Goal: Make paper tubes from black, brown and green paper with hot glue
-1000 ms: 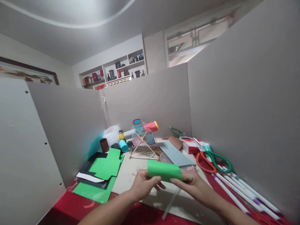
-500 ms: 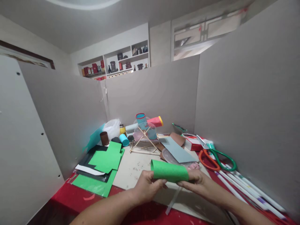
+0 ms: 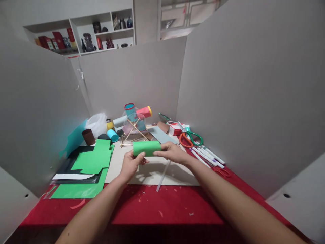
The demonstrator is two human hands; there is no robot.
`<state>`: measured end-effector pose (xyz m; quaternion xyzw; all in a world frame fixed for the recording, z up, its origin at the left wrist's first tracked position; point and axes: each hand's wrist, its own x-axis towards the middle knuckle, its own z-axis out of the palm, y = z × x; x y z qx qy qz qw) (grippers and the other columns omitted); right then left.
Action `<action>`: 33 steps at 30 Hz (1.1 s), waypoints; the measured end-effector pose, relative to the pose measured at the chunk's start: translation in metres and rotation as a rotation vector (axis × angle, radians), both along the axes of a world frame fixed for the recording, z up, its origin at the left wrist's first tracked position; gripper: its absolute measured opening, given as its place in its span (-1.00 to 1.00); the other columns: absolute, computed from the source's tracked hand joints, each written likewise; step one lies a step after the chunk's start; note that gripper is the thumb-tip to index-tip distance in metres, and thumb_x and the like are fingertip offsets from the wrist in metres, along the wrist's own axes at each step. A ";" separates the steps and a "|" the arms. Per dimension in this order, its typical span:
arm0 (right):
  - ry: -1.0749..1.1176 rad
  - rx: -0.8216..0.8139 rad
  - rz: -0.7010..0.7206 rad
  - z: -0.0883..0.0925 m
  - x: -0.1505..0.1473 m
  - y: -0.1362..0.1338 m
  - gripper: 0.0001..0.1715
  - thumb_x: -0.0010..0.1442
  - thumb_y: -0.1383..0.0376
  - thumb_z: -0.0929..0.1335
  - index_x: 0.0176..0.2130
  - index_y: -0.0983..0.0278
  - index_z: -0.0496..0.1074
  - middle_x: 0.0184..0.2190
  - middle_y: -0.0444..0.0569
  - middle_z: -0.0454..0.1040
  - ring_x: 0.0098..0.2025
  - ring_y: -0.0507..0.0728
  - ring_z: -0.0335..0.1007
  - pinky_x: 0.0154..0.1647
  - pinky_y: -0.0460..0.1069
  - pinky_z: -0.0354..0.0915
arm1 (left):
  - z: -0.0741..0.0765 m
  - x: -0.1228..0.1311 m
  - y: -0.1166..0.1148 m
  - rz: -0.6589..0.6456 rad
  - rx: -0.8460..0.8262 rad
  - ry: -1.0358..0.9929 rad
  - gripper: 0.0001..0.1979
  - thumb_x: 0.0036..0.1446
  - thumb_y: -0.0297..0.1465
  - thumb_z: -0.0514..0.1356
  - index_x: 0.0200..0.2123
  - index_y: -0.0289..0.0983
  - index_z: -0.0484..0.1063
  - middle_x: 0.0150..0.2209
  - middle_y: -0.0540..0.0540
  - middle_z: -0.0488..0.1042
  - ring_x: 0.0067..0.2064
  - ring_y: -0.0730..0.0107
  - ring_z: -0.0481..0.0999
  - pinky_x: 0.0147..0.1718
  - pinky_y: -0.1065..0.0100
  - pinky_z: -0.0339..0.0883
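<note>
A green paper tube is held level above a pale board. My left hand grips its left end from below, thumb on the front. At the right end, my right hand pinches the tube, some fingers hidden behind or inside it. Beneath my hands a translucent strip lies across the board. Just behind the tube stands a wooden stick frame with a clear disc, a blue cup with a red rim, and a red cup with a yellow rim.
Green sheets lie at left, near a brown tube, a blue tube and a yellow bottle. At right are scissors, a red box and several white markers. Grey panels enclose the red-covered table.
The view has tilted down and turned to the right, showing more of the table's front. Both hands still hold the green tube, which now appears nearly level.
</note>
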<state>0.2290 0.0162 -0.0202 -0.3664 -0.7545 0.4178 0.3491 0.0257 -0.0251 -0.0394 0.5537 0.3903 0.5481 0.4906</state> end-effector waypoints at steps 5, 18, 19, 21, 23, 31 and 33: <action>0.077 -0.009 -0.045 -0.020 -0.007 0.007 -0.47 -0.03 -0.07 0.44 -0.66 0.28 0.30 -0.74 -0.25 0.11 -0.63 -0.04 -0.03 -0.59 -0.07 -0.13 | 0.001 -0.005 0.008 -0.025 -0.066 -0.043 -0.52 -0.20 -0.12 0.44 -0.33 -0.38 0.52 -0.52 -0.11 0.56 -0.50 0.33 0.56 -0.49 0.38 0.41; 0.179 -0.104 -0.054 -0.042 0.006 0.009 -0.51 -0.01 -0.03 0.48 -0.59 0.31 0.39 -0.74 -0.27 0.18 -0.64 -0.05 0.03 -0.59 -0.08 -0.03 | 0.002 -0.005 0.006 -0.114 -0.126 -0.087 -0.54 -0.22 -0.19 0.45 -0.29 -0.38 0.53 -0.51 -0.07 0.56 -0.48 0.36 0.57 -0.52 0.45 0.39; 0.182 -0.105 -0.050 -0.044 0.007 0.010 -0.53 0.03 0.00 0.48 -0.58 0.31 0.38 -0.72 -0.28 0.19 -0.64 -0.06 0.05 -0.59 -0.09 0.00 | 0.001 -0.006 0.007 -0.113 -0.127 -0.092 -0.55 -0.21 -0.20 0.45 -0.28 -0.38 0.53 -0.51 -0.07 0.55 -0.48 0.37 0.57 -0.52 0.46 0.39; 0.181 -0.109 -0.043 -0.049 0.009 0.012 -0.57 0.14 0.08 0.45 -0.55 0.32 0.36 -0.68 -0.29 0.20 -0.64 -0.07 0.09 -0.59 -0.12 0.08 | -0.001 -0.006 0.009 -0.111 -0.127 -0.108 -0.56 -0.21 -0.22 0.45 -0.28 -0.37 0.53 -0.51 -0.05 0.55 -0.49 0.39 0.57 -0.52 0.47 0.40; 0.174 -0.124 -0.036 -0.056 0.011 0.016 -0.64 0.24 0.15 0.40 -0.48 0.33 0.36 -0.63 -0.28 0.25 -0.63 -0.07 0.16 -0.59 -0.13 0.17 | -0.004 -0.006 0.011 -0.113 -0.129 -0.128 -0.58 -0.22 -0.23 0.45 -0.31 -0.36 0.52 -0.51 -0.03 0.55 -0.50 0.40 0.57 -0.53 0.47 0.40; 0.150 -0.249 -0.019 -0.080 0.017 0.026 -0.78 0.31 0.22 0.35 -0.27 0.35 0.41 -0.45 -0.19 0.40 -0.56 -0.06 0.29 -0.58 -0.14 0.29 | -0.018 -0.003 0.024 -0.153 -0.189 -0.178 -0.75 -0.11 -0.37 0.42 -0.38 -0.40 0.51 -0.52 -0.05 0.54 -0.54 0.45 0.54 -0.56 0.49 0.40; 0.164 -0.268 -0.023 -0.079 0.018 0.025 -0.76 0.32 0.22 0.35 -0.32 0.35 0.40 -0.51 -0.23 0.35 -0.62 -0.09 0.21 -0.63 -0.16 0.23 | -0.020 -0.002 0.026 -0.153 -0.203 -0.189 -0.79 -0.07 -0.40 0.40 -0.37 -0.39 0.51 -0.51 -0.05 0.54 -0.55 0.48 0.54 -0.58 0.51 0.38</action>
